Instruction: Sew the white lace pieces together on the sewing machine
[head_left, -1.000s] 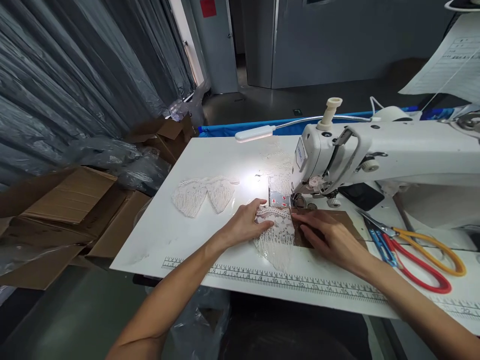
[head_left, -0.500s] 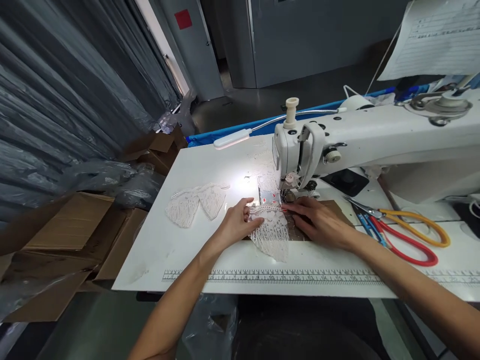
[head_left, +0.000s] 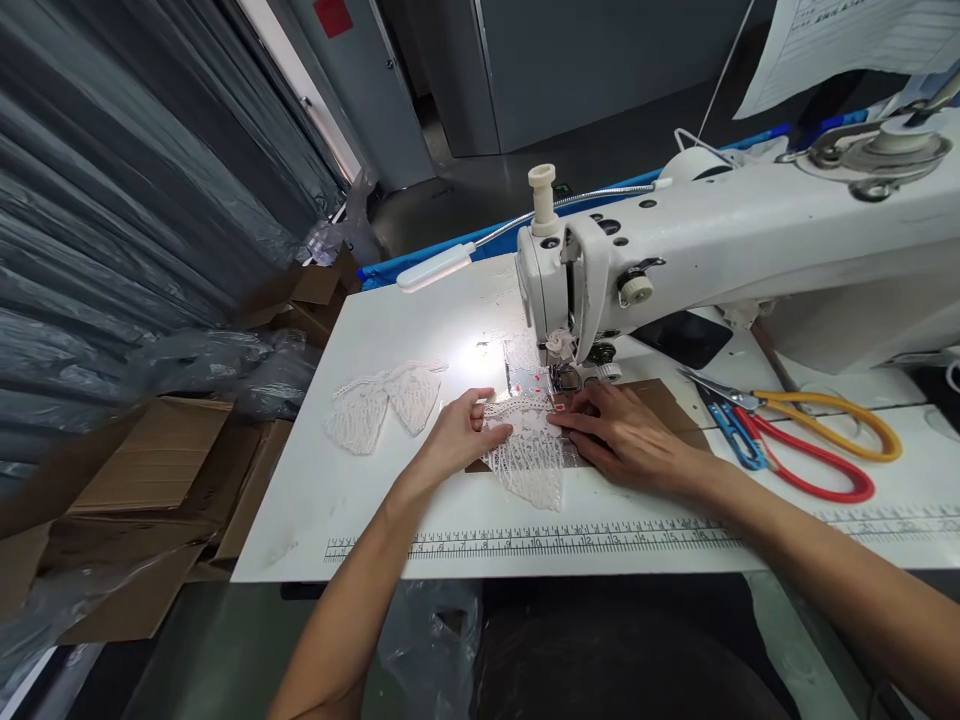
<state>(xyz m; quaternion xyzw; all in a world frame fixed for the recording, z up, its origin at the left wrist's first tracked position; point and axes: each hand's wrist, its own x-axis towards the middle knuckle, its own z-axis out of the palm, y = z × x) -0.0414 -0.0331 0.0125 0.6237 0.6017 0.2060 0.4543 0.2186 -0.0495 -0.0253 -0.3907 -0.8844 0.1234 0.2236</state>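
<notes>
**White lace piece, held in two hands before a sewing machine**

Far left: a cardboard box [head_left: 150, 455], standing beside the table [head_left: 300, 510].
Left on the table: a pair of joined lace pieces [head_left: 356, 420], lying flat.
Centre-left: my left hand [head_left: 454, 435], with thumb resting on the lace edge and forefinger standing apart; whether my other fingers are clamping from beneath, I cannot tell.
Centre: the lace piece [head_left: 529, 460], lying over a brown sheet [head_left: 664, 405], its upper edge sitting just before the metal plate [head_left: 525, 383].
Centre-right: my right hand [head_left: 622, 430], with forefinger pressing on the lace's right edge; whether I am pinching it, I cannot tell.
Right: the sewing machine [head_left: 712, 240]; below it, scissors [head_left: 825, 430] lying near blue snips [head_left: 739, 437].

Risks, as judged: the openwork may be puckering if my hands are pulling unevenly; the upper edge may be skewing if the brown sheet is sliding; my right fingertips are working close to the presser foot [head_left: 568, 380], so a careless push could be catching them.

Against the earlier frame: my view is shifting, the machine now standing further left in it; my right forefinger is reaching further onto the lace; the joined pieces are staying put.
</notes>
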